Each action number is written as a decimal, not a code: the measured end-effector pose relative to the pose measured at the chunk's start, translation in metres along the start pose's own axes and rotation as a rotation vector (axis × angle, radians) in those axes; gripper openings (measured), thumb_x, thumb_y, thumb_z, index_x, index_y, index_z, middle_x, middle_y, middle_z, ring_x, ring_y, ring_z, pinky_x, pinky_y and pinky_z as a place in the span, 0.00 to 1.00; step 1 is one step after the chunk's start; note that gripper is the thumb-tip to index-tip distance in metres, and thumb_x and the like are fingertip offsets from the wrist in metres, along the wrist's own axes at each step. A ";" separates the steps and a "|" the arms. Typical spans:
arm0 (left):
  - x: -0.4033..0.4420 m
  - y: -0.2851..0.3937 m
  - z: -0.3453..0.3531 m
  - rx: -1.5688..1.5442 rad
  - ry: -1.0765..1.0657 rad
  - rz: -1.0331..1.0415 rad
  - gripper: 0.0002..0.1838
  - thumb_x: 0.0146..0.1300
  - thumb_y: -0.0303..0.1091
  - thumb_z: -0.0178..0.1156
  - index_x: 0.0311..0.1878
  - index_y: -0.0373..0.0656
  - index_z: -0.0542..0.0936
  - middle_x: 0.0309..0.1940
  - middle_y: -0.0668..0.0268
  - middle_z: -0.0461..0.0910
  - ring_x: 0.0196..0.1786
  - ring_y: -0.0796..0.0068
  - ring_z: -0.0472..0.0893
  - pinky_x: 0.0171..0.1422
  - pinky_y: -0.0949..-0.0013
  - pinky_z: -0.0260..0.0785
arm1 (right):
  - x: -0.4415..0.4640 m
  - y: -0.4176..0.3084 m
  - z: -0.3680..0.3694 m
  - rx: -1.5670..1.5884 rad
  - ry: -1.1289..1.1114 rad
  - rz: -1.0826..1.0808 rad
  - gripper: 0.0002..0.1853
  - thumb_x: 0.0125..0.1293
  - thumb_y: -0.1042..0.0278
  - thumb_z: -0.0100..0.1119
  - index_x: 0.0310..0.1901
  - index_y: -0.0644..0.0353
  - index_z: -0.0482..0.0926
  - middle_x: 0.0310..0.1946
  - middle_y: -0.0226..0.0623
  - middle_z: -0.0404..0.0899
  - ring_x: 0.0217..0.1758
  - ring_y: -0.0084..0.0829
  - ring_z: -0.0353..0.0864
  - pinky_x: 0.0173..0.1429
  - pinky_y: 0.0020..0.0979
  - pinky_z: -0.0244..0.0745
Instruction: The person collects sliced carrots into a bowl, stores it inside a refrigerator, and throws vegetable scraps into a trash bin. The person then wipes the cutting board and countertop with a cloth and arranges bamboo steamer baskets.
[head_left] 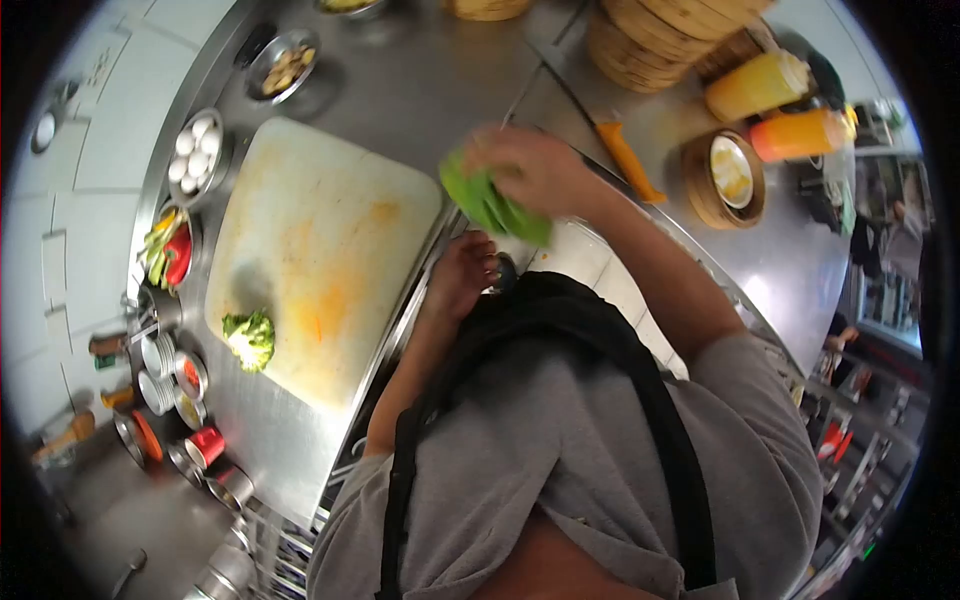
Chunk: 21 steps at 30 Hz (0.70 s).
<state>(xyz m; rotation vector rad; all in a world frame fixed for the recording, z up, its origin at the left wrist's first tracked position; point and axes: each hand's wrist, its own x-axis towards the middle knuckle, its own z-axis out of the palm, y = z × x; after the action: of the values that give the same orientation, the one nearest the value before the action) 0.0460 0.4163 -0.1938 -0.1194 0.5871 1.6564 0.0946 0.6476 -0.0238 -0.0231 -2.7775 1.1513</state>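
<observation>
Your right hand (pixel 530 170) has its fingers closed on a green leaf (pixel 490 205), up in the air just past the counter's edge, right of the cutting board (pixel 345 205). It's motion-blurred, so exact finger placement is unclear. Your left hand (pixel 462 275) is low beside the board's right edge, fingers curled; can't tell if they grasp anything.

Step in hand, my read: handling leaves off the board. The next move calls for a secure pinch on that floppy leaf and room between your two hands. A leafy green piece (pixel 250 340) sits on the board's near-left part, apart from both hands; orange stains mark the surface.

Watch the knife (pixel 630 162), orange handle toward you, close to your right forearm: easy to bump. Farther right you've got a small steamer basket (pixel 697 185), a yellow bottle (pixel 755 88) and an orange bottle (pixel 795 135); stacked steamers (pixel 640 50) are at the far side. Left of the board: a bowl of eggs (pixel 196 155) and some peppers (pixel 177 255), both clear of your hands.
</observation>
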 end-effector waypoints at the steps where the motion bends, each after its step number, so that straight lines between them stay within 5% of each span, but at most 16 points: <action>1: -0.002 0.005 -0.012 -0.059 -0.111 -0.046 0.15 0.77 0.45 0.52 0.57 0.47 0.76 0.45 0.67 0.84 0.45 0.72 0.83 0.49 0.63 0.77 | 0.025 0.007 -0.016 -0.047 0.102 0.038 0.21 0.60 0.71 0.56 0.57 0.48 0.83 0.60 0.37 0.79 0.63 0.42 0.79 0.69 0.43 0.73; 3: -0.008 0.008 0.004 0.045 0.165 0.050 0.13 0.77 0.45 0.52 0.53 0.49 0.77 0.39 0.70 0.83 0.42 0.74 0.82 0.48 0.63 0.75 | 0.077 0.036 -0.027 -0.189 0.260 0.170 0.21 0.61 0.67 0.58 0.58 0.47 0.82 0.59 0.39 0.79 0.60 0.43 0.80 0.65 0.46 0.75; 4: -0.005 0.005 -0.002 0.055 0.268 0.056 0.15 0.78 0.47 0.50 0.55 0.48 0.77 0.44 0.68 0.82 0.43 0.70 0.81 0.49 0.62 0.75 | 0.097 0.056 -0.018 -0.280 0.308 0.257 0.21 0.61 0.65 0.59 0.57 0.47 0.82 0.57 0.40 0.80 0.58 0.44 0.81 0.62 0.46 0.77; 8: 0.008 -0.003 0.028 -0.028 0.510 0.189 0.13 0.79 0.45 0.47 0.56 0.50 0.74 0.45 0.66 0.79 0.43 0.71 0.80 0.48 0.64 0.74 | 0.080 0.063 0.056 -0.581 0.370 0.166 0.16 0.62 0.61 0.62 0.52 0.48 0.82 0.50 0.43 0.79 0.50 0.44 0.82 0.48 0.43 0.82; 9: 0.007 -0.003 0.025 -0.036 0.506 0.180 0.13 0.79 0.45 0.47 0.56 0.50 0.74 0.45 0.66 0.79 0.43 0.71 0.80 0.48 0.64 0.74 | 0.055 0.044 0.067 -0.488 0.317 0.128 0.16 0.62 0.61 0.62 0.52 0.48 0.82 0.49 0.43 0.79 0.49 0.44 0.83 0.47 0.44 0.82; 11: 0.005 0.003 0.013 0.041 0.173 0.131 0.13 0.79 0.45 0.47 0.56 0.51 0.74 0.40 0.68 0.78 0.35 0.73 0.76 0.40 0.67 0.70 | -0.001 0.006 0.082 -0.218 0.235 0.105 0.17 0.63 0.62 0.62 0.54 0.48 0.81 0.49 0.43 0.79 0.48 0.44 0.84 0.46 0.44 0.82; 12: 0.004 0.007 0.032 0.110 0.365 0.089 0.11 0.79 0.46 0.48 0.44 0.52 0.75 0.26 0.71 0.70 0.23 0.77 0.66 0.29 0.69 0.60 | -0.016 -0.004 0.084 -0.035 0.215 0.119 0.19 0.62 0.63 0.62 0.56 0.48 0.81 0.49 0.43 0.78 0.48 0.45 0.84 0.46 0.44 0.82; 15: -0.006 0.017 0.014 0.166 0.252 -0.132 0.17 0.78 0.47 0.49 0.30 0.54 0.67 0.17 0.74 0.59 0.17 0.79 0.55 0.24 0.69 0.50 | -0.010 -0.010 0.046 -0.054 0.263 0.217 0.22 0.63 0.62 0.62 0.60 0.47 0.80 0.51 0.43 0.79 0.48 0.45 0.84 0.49 0.43 0.82; 16: -0.004 0.013 0.030 0.215 0.401 -0.145 0.23 0.79 0.48 0.49 0.25 0.54 0.59 0.15 0.75 0.51 0.15 0.80 0.50 0.23 0.70 0.45 | 0.009 0.005 0.039 -0.079 0.391 0.149 0.24 0.62 0.60 0.64 0.62 0.46 0.80 0.52 0.42 0.80 0.48 0.45 0.84 0.53 0.42 0.82; 18: 0.001 0.007 0.026 0.245 0.352 -0.152 0.23 0.79 0.49 0.49 0.25 0.54 0.60 0.15 0.75 0.52 0.15 0.80 0.50 0.23 0.70 0.46 | 0.043 0.010 0.012 -0.367 0.533 0.053 0.23 0.63 0.58 0.65 0.60 0.46 0.81 0.55 0.39 0.81 0.49 0.45 0.84 0.55 0.39 0.82; 21: 0.003 0.011 0.035 0.345 0.322 -0.140 0.24 0.79 0.50 0.50 0.25 0.54 0.61 0.15 0.75 0.53 0.16 0.80 0.51 0.23 0.70 0.46 | 0.037 -0.003 -0.027 -0.362 0.619 -0.043 0.21 0.65 0.56 0.65 0.59 0.46 0.82 0.57 0.35 0.82 0.53 0.42 0.84 0.56 0.39 0.82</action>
<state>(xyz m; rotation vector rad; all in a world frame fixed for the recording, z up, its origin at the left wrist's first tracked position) 0.0437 0.4336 -0.1612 -0.1723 1.0768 1.3870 0.0615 0.6665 0.0018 -0.2988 -2.3589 0.4934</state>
